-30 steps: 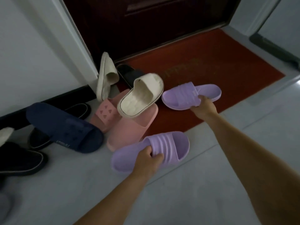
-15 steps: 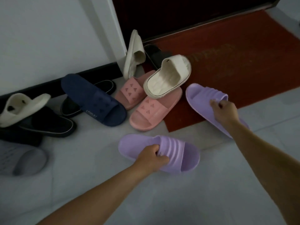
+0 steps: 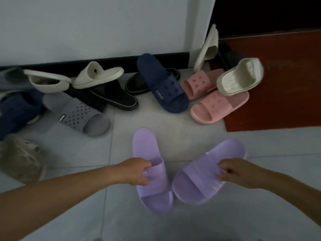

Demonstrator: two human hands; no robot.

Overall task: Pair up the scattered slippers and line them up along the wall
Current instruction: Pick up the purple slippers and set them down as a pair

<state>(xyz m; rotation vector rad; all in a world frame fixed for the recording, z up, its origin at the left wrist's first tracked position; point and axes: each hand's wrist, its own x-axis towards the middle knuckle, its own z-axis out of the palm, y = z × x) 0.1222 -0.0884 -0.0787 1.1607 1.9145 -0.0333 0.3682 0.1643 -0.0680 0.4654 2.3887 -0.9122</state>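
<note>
Under the white wall [image 3: 104,23], a jumble of slippers [image 3: 161,84] lies by the baseboard. Nearer us on the tiled floor [image 3: 260,141], the left purple slipper [image 3: 147,146] and the right purple slipper [image 3: 217,159] sit with toes together and heels splayed. Our left hand [image 3: 137,171] grips one strap, and our right hand [image 3: 238,173] grips the other.

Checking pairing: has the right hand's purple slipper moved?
Yes: the slipper left the red mat for the tiles, toward the person, beside its mate.

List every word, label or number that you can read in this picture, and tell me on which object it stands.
No text can be read with certainty.
Navy slipper: a small label on its strap, too blurred to read.
Grey slipper: a small tag on its strap, too small to read.
Red mat: faint marks, too blurred to read.
</note>
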